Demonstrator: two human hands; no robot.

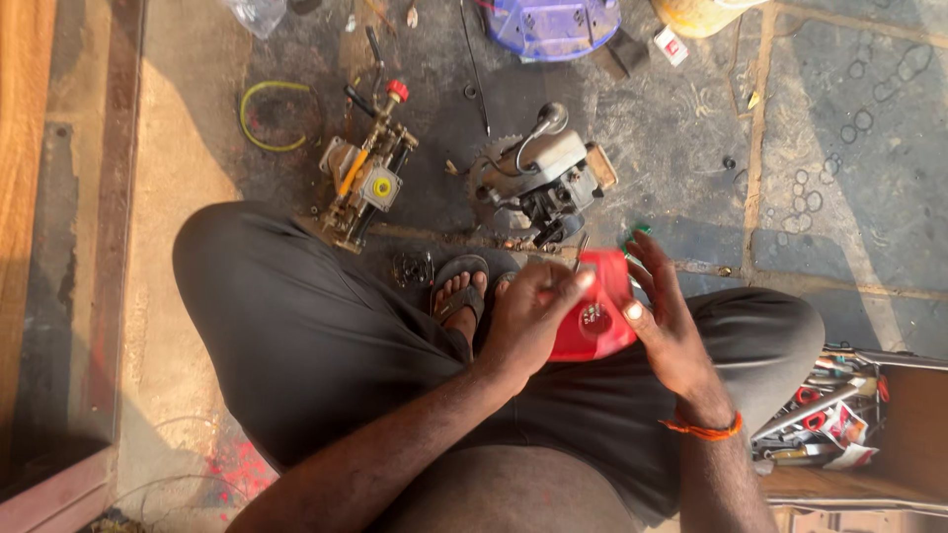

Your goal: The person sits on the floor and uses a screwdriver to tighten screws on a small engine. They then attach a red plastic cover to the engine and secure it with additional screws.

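a: so, where is the red plastic cover (pixel 595 314) sitting right now?

b: up off the ground, over the person's lap, between the two hands and just in front of the crossed feet in sandals (pixel 462 286). the small engine (pixel 541 186) stands on the stone floor (pixel 839 148) just beyond it, and the brass pump assembly (pixel 363 178) lies further to the left.

a: and the hands?

b: the left hand (pixel 528 314) is closed over the cover's left edge, thumb and fingers pinching its upper rim. the right hand (pixel 664 318) is spread, palm against the right side, fingers wide and only lightly curled round it.

a: how would it handle, do you think?

b: it looks like a thin moulded shell, so i'd judge it light and fairly stiff, with a little give at the edges. smooth plastic can slip in oily fingers, and a hard squeeze or a drop on stone could crack a rim or a tab.

a: best place to grip?

b: at the two opposite edges, as now, not on the round marking on its face. there may be a slim tool by the left fingers, but the view is too blurred to say.
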